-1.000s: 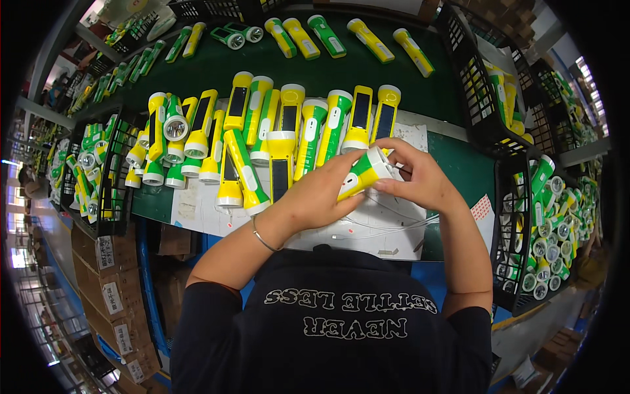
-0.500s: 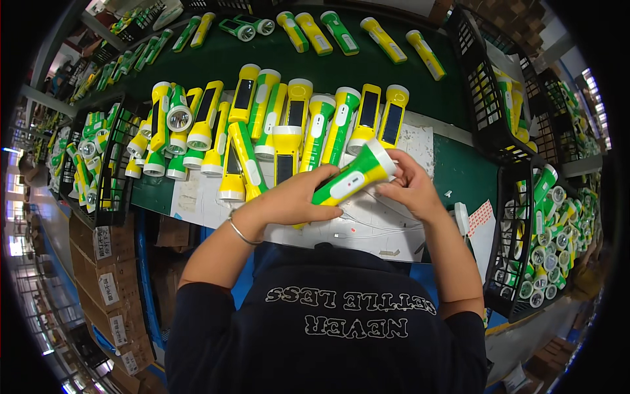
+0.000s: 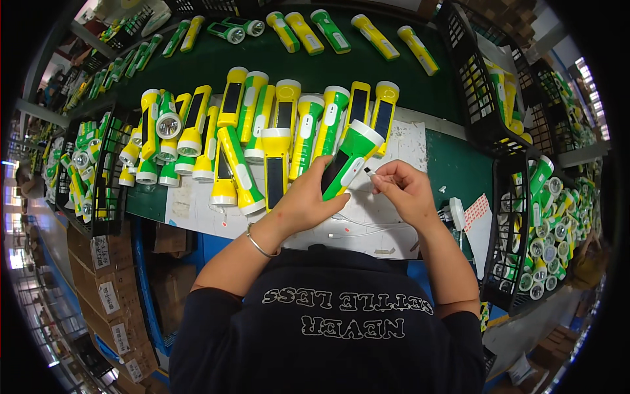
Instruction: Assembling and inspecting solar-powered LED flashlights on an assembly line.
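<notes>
My left hand point(image 3: 303, 202) is closed round the lower body of a green and yellow flashlight point(image 3: 355, 155). Its white-rimmed head points up and to the right, and the pale switch panel faces my right hand. Between thumb and fingertips, my right hand point(image 3: 408, 192) pinches a small cable plug point(image 3: 369, 172) with a white body and a metal end. The plug is close to the flashlight's side, seemingly apart from it. A thin white cable point(image 3: 374, 229) lies on the white work surface below the hands; its link to the plug is hard to trace.
Several yellow and green flashlights point(image 3: 275, 164) lie bunched just beyond my hands, some showing dark solar panels. More lie along the far green table point(image 3: 197, 62). Black crates of flashlights stand at the left point(image 3: 105, 197) and right point(image 3: 489, 256). A white block-shaped device point(image 3: 455, 213) sits at right.
My right hand has come off the flashlight's head and now pinches the cable plug. In my left hand the flashlight has tipped more upright. The view has shifted slightly.
</notes>
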